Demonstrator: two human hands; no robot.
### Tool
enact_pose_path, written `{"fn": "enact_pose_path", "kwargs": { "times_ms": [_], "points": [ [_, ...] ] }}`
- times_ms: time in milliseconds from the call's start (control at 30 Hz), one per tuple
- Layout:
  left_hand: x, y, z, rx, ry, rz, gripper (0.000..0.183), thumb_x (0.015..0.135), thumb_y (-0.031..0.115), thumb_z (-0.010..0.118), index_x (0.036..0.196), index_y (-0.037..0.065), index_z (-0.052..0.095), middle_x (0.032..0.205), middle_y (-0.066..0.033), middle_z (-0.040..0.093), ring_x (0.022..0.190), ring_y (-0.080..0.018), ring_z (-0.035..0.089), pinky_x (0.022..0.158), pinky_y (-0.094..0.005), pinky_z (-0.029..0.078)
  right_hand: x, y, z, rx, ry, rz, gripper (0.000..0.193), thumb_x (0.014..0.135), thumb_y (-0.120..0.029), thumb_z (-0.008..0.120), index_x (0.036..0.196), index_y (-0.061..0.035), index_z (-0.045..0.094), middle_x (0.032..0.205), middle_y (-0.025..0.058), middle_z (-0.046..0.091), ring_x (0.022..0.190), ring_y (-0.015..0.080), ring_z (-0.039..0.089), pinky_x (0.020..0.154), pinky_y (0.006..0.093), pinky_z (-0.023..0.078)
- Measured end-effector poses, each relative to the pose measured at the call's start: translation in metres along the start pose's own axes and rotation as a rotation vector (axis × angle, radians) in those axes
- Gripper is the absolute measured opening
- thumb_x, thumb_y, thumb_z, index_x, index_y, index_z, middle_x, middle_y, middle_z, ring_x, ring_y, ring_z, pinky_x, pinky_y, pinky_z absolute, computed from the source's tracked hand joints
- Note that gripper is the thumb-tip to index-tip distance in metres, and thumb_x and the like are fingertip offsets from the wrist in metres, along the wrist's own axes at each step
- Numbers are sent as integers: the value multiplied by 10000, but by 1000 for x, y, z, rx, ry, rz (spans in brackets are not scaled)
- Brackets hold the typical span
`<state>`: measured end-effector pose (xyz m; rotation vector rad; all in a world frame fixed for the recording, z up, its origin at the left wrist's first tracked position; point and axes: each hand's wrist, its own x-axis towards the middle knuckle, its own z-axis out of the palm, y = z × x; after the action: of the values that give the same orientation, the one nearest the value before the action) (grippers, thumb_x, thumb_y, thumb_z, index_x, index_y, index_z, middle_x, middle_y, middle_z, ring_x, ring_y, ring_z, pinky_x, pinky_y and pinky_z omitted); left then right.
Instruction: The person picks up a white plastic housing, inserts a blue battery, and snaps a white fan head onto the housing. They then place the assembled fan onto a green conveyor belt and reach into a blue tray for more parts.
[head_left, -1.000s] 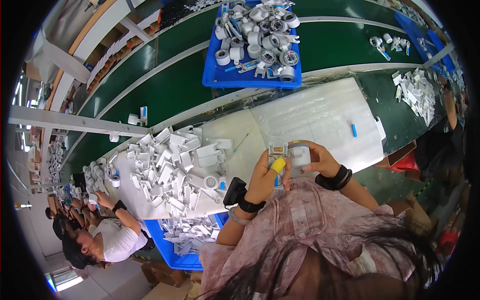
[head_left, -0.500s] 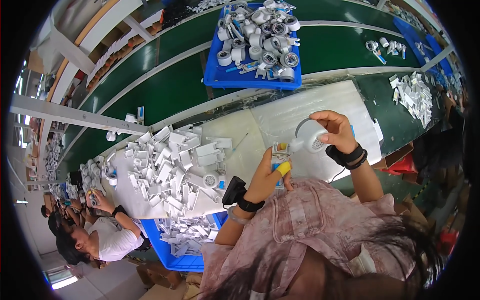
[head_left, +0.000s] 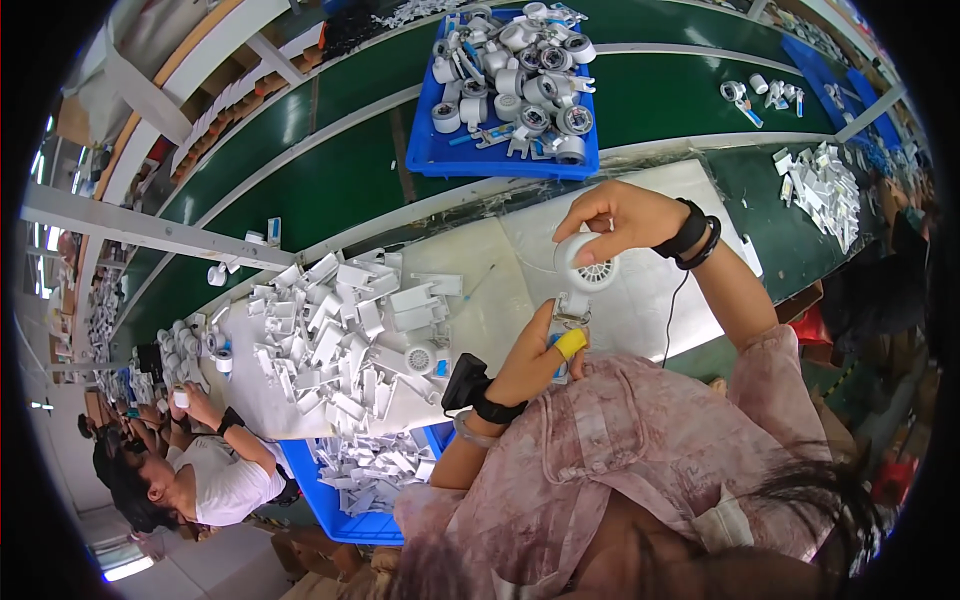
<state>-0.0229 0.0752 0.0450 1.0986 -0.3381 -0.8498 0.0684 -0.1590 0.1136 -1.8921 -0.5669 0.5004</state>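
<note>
My right hand (head_left: 622,222) is closed around the rim of a round white fan head (head_left: 597,276) with a slotted grille. A short neck below the head meets a white handle part with a blue piece (head_left: 562,371), and my left hand (head_left: 532,362) grips that part. Yellow tape wraps one finger of the left hand. Most of the handle part is hidden behind my fingers. Left of my hands lies a heap of white plastic housings (head_left: 330,335), with one round grilled piece (head_left: 421,358) at its near right side.
Beyond the work mat (head_left: 640,215), a blue tray (head_left: 435,160) is piled with white fan heads. More small white parts (head_left: 820,195) lie far right. Below the table edge sits a blue bin (head_left: 365,528) of white pieces. A co-worker (head_left: 225,480) sits at left, holding a part.
My right hand has shifted left and up over the fan head, which has turned so its grille and neck now face differently. The left hand stays nearly in place.
</note>
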Motion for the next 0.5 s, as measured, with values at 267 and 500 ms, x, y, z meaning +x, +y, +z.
{"fn": "enact_pose_path", "kwargs": {
  "times_ms": [267, 500],
  "points": [
    [12, -11, -15, -332, 47, -106, 518, 995, 453, 330, 1273, 32, 449, 1035, -137, 619, 773, -210, 643, 641, -334, 541, 21, 4, 10, -135, -152, 87, 374, 819, -358, 713, 1001, -32, 693, 696, 4, 573, 600, 82, 437, 523, 247, 347],
    [35, -10, -32, -416, 150, -151, 529, 973, 472, 363, 1291, 58, 450, 1174, -214, 594, 831, -255, 662, 703, -389, 574, 38, 20, 36, -399, 21, 85, 508, 923, -486, 500, 796, -29, 683, 682, 147, 616, 633, 285, 582, 595, 378, 449]
  ]
}}
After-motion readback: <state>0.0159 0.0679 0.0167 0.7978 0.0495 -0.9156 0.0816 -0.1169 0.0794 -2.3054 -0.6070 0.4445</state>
